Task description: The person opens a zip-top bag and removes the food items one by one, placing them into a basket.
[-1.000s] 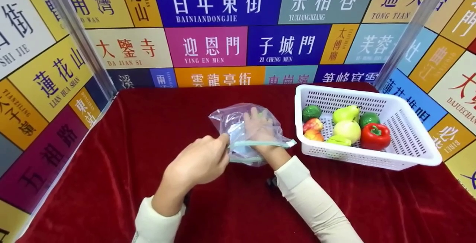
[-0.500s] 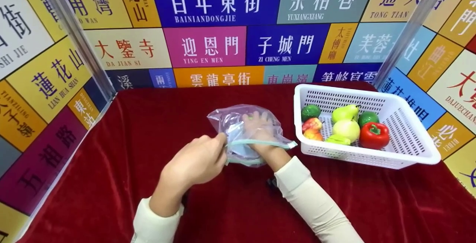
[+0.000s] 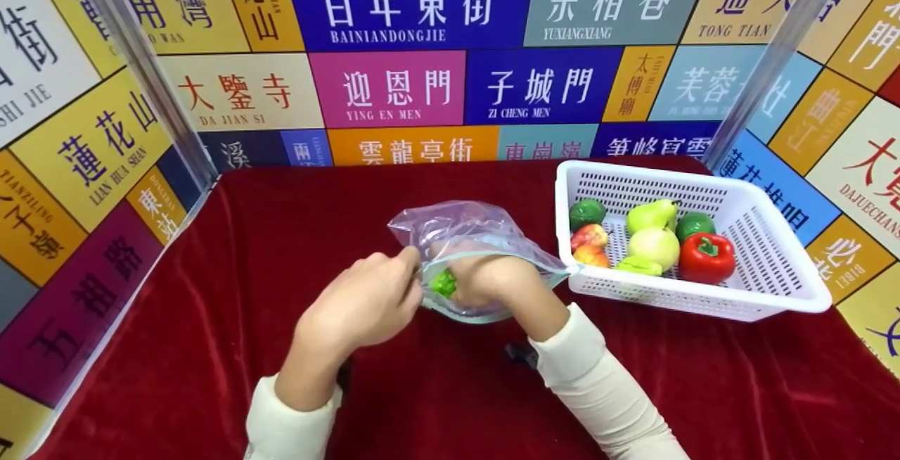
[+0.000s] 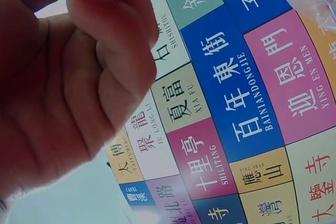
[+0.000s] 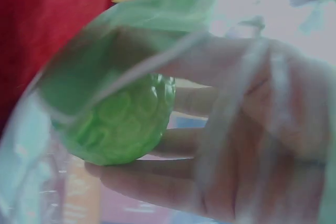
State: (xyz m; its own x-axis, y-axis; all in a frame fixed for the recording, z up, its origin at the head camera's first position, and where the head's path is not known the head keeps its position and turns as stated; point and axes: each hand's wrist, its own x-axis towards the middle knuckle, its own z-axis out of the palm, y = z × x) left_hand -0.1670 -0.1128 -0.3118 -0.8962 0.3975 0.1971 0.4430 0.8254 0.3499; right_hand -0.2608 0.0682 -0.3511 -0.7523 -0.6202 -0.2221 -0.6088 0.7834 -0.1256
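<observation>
A clear zip bag (image 3: 467, 217) with a pale green zip edge lies on its side, mouth towards me. At the left corner of that mouth, my left hand (image 3: 365, 298) pinches the edge; in the left wrist view its fingers (image 4: 113, 51) are curled and the pinched edge is out of sight. My right hand (image 3: 503, 280) is inside the mouth, gripping a knobbly bright green fruit (image 3: 443, 282). Through the plastic, the right wrist view shows the fingers (image 5: 152, 182) round this glossy, bumpy fruit (image 5: 123, 124); the thumb is partly veiled by the bag's rim.
A white perforated basket (image 3: 780, 249) stands right of the bag, close to its corner. It holds a red bell pepper (image 3: 707, 258), a green pear (image 3: 651, 216), and several other fruits and vegetables. Red velvet cloth (image 3: 295, 214) covers the table; printed panels (image 3: 394, 87) stand behind.
My right hand has turned over and drawn back from deep in the bag to its mouth, bringing the green fruit into view. The left hand keeps its hold on the bag edge.
</observation>
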